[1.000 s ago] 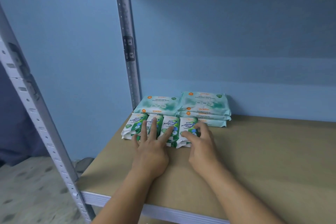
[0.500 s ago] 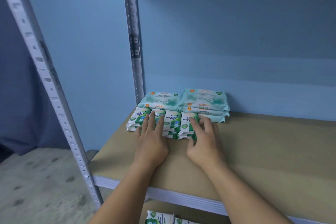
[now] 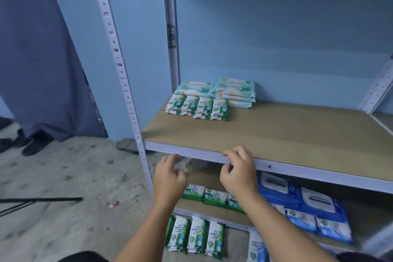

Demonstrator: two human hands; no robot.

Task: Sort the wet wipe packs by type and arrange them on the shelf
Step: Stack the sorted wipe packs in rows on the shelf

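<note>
The left hand (image 3: 170, 176) and right hand (image 3: 239, 173) hang at the shelf's (image 3: 297, 134) front edge, fingers loosely curled, empty; the right may brush it. The wet wipe packs (image 3: 197, 106) sit in its rear left corner.

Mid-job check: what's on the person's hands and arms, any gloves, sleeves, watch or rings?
Nothing worn that shows: the left hand and right hand are ungloved with no rings visible, and the left forearm and right forearm are bare, without sleeves or watch.

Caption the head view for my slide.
Left hand and right hand near shelf edge; green packs lined up behind.
</note>
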